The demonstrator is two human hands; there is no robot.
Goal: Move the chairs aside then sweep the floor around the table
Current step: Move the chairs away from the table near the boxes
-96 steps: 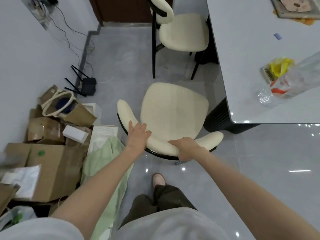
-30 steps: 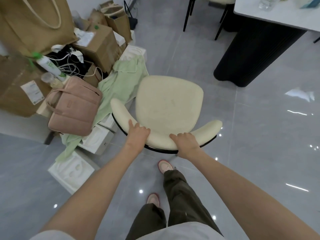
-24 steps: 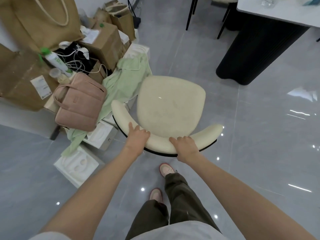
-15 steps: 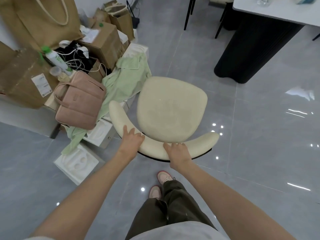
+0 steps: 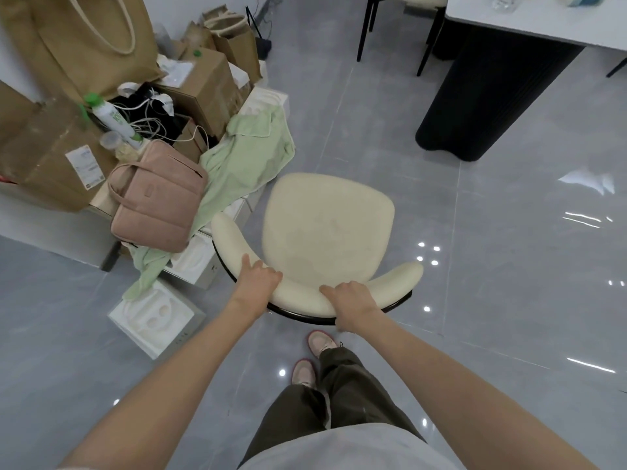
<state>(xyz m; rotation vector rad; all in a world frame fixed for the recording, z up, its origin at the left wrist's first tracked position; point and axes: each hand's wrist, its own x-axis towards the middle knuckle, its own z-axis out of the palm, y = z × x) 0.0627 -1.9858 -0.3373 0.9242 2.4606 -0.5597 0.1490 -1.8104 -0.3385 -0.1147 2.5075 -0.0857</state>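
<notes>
Our left grip (image 5: 259, 278) and right grip (image 5: 351, 300) curl over the backrest of the cream chair (image 5: 325, 228), well apart from the tabletop (image 5: 529, 22). We should park it squarely, clear of the foam boxes (image 5: 156, 317).

Nothing here can be read in full. The white label (image 5: 83, 167) on the side of the cardboard box (image 5: 44, 154) carries rows of print too small to make out, and the green lettering on the white bottle (image 5: 113, 119) (green cap) is blurred.
</notes>
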